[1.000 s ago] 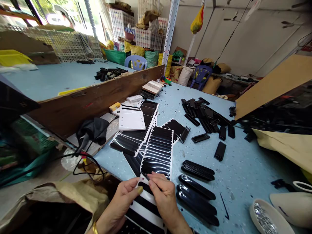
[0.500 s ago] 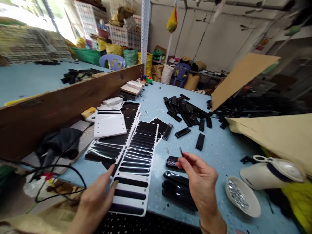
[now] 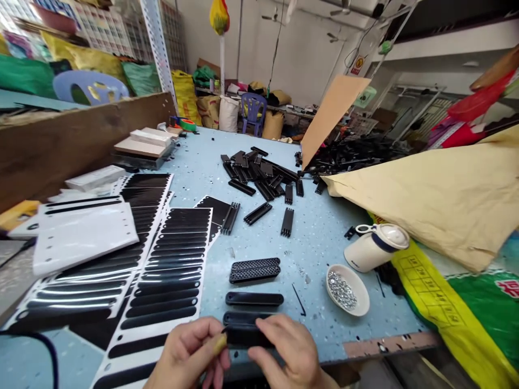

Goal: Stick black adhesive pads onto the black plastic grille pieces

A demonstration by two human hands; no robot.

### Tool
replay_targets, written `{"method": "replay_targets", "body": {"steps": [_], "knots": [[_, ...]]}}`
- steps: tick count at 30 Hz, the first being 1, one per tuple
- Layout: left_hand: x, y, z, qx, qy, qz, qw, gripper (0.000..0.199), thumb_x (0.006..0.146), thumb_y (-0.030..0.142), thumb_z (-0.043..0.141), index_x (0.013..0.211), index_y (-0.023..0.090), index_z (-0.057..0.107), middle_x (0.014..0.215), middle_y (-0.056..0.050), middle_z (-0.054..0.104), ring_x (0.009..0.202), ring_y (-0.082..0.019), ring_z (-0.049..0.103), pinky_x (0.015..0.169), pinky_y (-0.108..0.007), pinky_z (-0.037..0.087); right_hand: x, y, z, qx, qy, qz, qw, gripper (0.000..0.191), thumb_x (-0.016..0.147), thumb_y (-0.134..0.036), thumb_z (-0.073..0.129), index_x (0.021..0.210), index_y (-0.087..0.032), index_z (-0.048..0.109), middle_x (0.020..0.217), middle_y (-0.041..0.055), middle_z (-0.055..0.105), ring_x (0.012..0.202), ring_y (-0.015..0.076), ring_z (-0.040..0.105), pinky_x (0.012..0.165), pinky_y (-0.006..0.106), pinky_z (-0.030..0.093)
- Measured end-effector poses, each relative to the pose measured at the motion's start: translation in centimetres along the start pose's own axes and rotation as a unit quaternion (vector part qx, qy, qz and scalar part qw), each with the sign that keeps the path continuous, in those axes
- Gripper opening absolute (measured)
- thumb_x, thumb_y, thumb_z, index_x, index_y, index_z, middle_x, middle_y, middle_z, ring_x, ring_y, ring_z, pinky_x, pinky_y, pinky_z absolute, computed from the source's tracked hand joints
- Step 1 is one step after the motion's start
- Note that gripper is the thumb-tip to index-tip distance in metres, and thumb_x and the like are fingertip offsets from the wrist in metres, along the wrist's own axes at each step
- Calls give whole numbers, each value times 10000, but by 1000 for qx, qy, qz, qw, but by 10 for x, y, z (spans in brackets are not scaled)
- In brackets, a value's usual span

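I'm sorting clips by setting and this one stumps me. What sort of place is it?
Probably a small workshop: a heap of black parts lies on the blue table, a white bowl holds small metal pieces, and a white sack stands beyond.

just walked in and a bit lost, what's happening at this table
A person's left hand and right hand are at opposite ends of the nearest glossy black bars. Beyond lie another glossy bar and a textured pair. Sheets of black strips lie left; a white bowl of small metal pieces sits right.
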State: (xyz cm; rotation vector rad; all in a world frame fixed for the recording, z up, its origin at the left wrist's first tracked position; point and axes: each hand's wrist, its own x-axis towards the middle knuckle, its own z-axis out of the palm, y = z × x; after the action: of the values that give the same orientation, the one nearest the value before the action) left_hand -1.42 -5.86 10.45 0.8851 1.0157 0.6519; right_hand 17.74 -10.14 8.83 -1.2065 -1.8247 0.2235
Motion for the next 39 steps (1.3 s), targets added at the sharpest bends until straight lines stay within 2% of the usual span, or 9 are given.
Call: {"method": "replay_targets", "body": {"steps": [3, 6, 9, 11, 14, 19, 25, 32, 39], "knots": [[14, 4, -4, -10, 7, 3, 1000, 341, 719, 465, 755, 601, 160, 658, 549, -38, 656, 413, -103, 524, 394, -180, 325, 4, 12, -11, -21, 34, -13, 999, 228, 851, -130, 599, 1060, -171, 682, 787, 86, 705, 649, 214, 666, 539, 335, 558], [25, 6, -9, 101, 69, 65, 990, 290, 695, 451, 764, 604, 183, 701, 518, -21, 648, 408, -119, 522, 392, -202, 350, 9, 22, -16, 0, 25, 19, 1000, 168, 849, -132, 600, 980, -171, 698, 741, 75, 686, 626, 199, 647, 530, 319, 542], [40, 11, -22, 240, 194, 179, 934, 206, 613, 423, 807, 703, 242, 768, 556, -3, 695, 474, -169, 586, 468, -240, 455, 19, 35, -23, 17, 22, 86, 996, 109, 847, -155, 607, 889, -172, 707, 707, 59, 667, 622, 188, 635, 547, 311, 530], [52, 18, -33, 310, 228, 221, 896, 204, 591, 422, 805, 719, 265, 775, 617, -2, 735, 526, -196, 636, 498, -247, 483, 27, 47, -31, 34, 20, 135, 990, 82, 836, -164, 626, 830, -177, 706, 690, 41, 659, 622, 179, 630, 556, 298, 516], [74, 27, -42, 387, 188, 237, 871, 184, 587, 414, 781, 690, 262, 764, 606, -1, 737, 516, -196, 649, 491, -241, 475, 40, 72, -40, 61, -8, 209, 976, 48, 793, -173, 682, 813, -190, 722, 732, 24, 682, 678, 172, 646, 621, 286, 522], [103, 28, -39, 423, 125, 220, 870, 176, 588, 351, 756, 736, 258, 774, 609, -3, 746, 536, -210, 665, 525, -255, 473, 52, 106, -30, 71, -25, 265, 961, 66, 770, -191, 684, 785, -184, 748, 714, 26, 710, 649, 165, 656, 603, 266, 529], [111, 27, -37, 389, 112, 215, 889, 173, 662, 348, 731, 805, 266, 786, 684, 1, 769, 580, -201, 670, 583, -257, 482, 59, 115, -10, 50, -42, 227, 972, 48, 749, -182, 689, 764, -184, 735, 695, 20, 708, 628, 159, 659, 588, 255, 528], [103, 20, -35, 361, 90, 207, 905, 216, 692, 266, 706, 887, 209, 779, 654, -6, 725, 560, -173, 640, 555, -241, 473, 54, 112, -13, 71, -61, 144, 985, 93, 782, -199, 700, 860, -201, 750, 843, 70, 752, 770, 212, 711, 701, 335, 579], [99, 20, -33, 338, 82, 194, 917, 186, 742, 254, 674, 888, 224, 786, 757, -23, 770, 669, -205, 684, 656, -275, 497, 60, 109, -2, 72, -64, 111, 989, 113, 781, -190, 715, 884, -207, 759, 880, 85, 764, 793, 229, 721, 709, 370, 595]]}}
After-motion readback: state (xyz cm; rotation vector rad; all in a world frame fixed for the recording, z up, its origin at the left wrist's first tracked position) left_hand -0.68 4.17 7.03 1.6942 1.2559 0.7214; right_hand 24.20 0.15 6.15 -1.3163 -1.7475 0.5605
